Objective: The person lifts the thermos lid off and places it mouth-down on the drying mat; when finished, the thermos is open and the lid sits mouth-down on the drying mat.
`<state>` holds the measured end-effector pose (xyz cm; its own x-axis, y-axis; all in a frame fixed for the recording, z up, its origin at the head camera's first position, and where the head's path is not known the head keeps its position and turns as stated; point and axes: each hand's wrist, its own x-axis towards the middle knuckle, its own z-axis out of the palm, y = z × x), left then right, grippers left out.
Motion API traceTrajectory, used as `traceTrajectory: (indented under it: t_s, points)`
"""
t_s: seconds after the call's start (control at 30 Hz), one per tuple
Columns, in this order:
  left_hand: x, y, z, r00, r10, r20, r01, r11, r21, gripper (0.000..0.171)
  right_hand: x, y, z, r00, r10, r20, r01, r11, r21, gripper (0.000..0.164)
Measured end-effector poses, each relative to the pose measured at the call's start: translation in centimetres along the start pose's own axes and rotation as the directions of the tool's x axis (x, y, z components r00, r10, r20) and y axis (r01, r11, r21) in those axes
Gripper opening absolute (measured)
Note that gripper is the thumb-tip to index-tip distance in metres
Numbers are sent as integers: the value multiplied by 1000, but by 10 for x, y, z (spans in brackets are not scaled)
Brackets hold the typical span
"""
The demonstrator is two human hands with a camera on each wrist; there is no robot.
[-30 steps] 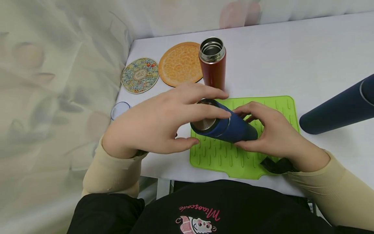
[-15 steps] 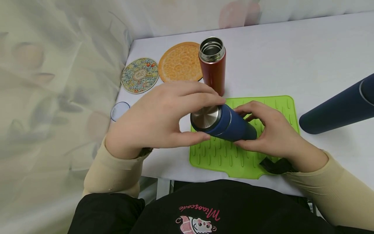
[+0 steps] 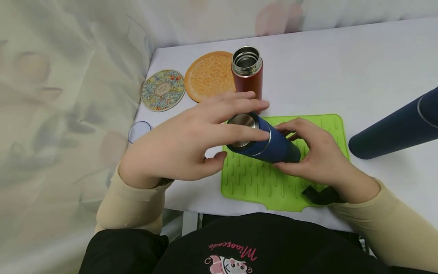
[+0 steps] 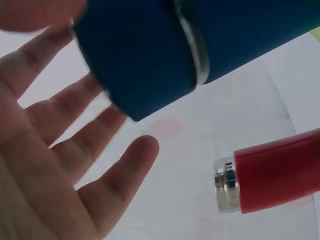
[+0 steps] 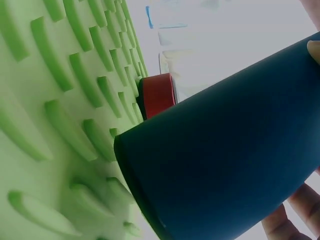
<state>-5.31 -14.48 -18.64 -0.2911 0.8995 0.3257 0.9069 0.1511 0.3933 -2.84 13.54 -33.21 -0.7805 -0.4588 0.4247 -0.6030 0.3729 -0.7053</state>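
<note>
A blue thermos with a steel-topped lid leans toward the left over a green ribbed mat. My right hand grips its lower body between thumb and fingers. Around the lid, my left hand has its fingers stretched out and spread, the thumb apart from the lid. In the left wrist view those fingers reach beside the lid end of the thermos. The right wrist view shows the thermos base tilted close over the mat.
Behind the left hand stands a red lidless thermos. Orange and patterned round mats lie at the back left, near a small clear disc. A larger dark blue bottle is at the right. A short red cylinder sits past the mat.
My left fingers and thumb closed toward the lid half a second ago and have spread apart again since. My right hand keeps its hold on the thermos.
</note>
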Motion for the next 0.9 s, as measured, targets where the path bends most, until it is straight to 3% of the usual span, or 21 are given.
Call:
traceTrajectory:
  t_s: [0.17, 0.3, 0.43, 0.6, 0.73, 0.8, 0.9]
  points:
    - [-1, 0, 2, 999, -44, 26, 44, 999, 21, 59, 0, -1, 1, 1000, 20, 2, -20, 1000, -5, 79]
    - [0, -2, 2, 997, -83, 3, 83, 996, 44, 51, 0, -1, 1, 999, 33, -3, -33, 999, -12, 80]
    - [1, -2, 6, 991, -104, -83, 112, 989, 96, 52, -1, -2, 1, 1000, 29, -12, -29, 1000, -4, 79]
    - [4, -4, 15, 971, -79, -226, 131, 966, 223, 63, -1, -3, 2, 999, 30, -24, -30, 1000, -3, 79]
    - [4, -6, 17, 956, -70, -284, 156, 944, 290, 74, -1, -3, 1, 999, 24, -30, -25, 1000, -13, 79]
    - [4, -6, 16, 956, -63, -285, 144, 951, 273, 75, 0, -3, 1, 999, 18, -33, -19, 1000, -13, 79]
    - [3, -5, 11, 972, -14, -235, 55, 985, 166, 62, 2, -3, 0, 999, 11, -36, -12, 1000, -11, 79]
